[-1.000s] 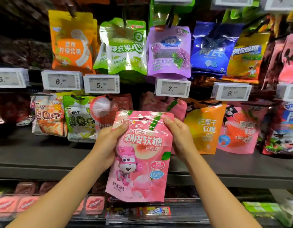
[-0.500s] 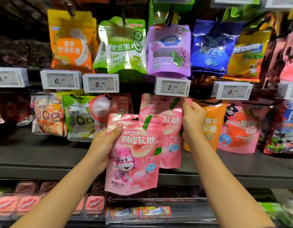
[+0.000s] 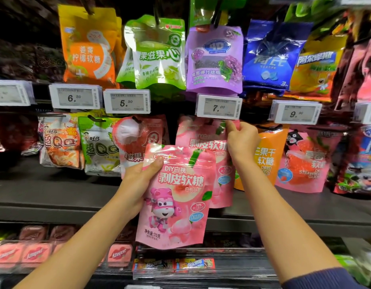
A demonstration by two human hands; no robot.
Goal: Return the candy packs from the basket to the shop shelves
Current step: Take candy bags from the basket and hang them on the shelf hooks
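Note:
My left hand [image 3: 138,180] grips a pink peach candy pack [image 3: 176,197] by its upper left corner, thumb on the front, and holds it in front of the shelf. Behind it hang matching pink packs [image 3: 199,136] under the 7.00 price tag [image 3: 219,108]. My right hand [image 3: 241,140] pinches the top right corner of the front hanging pack, just below that tag. The hook that carries those packs is hidden. No basket is in view.
Hanging packs fill the rows: orange [image 3: 89,46], green [image 3: 159,53], purple [image 3: 214,59] and blue [image 3: 272,57] above; lychee [image 3: 138,138], orange mango [image 3: 265,155] and strawberry [image 3: 303,161] beside the pink ones. A dark shelf ledge [image 3: 55,197] runs below, with small pink boxes [image 3: 34,254] underneath.
My right hand let go of the held pack and rose to the hanging pink packs, where it now pinches the top corner. My left hand alone holds the pack, shifted slightly left and lower.

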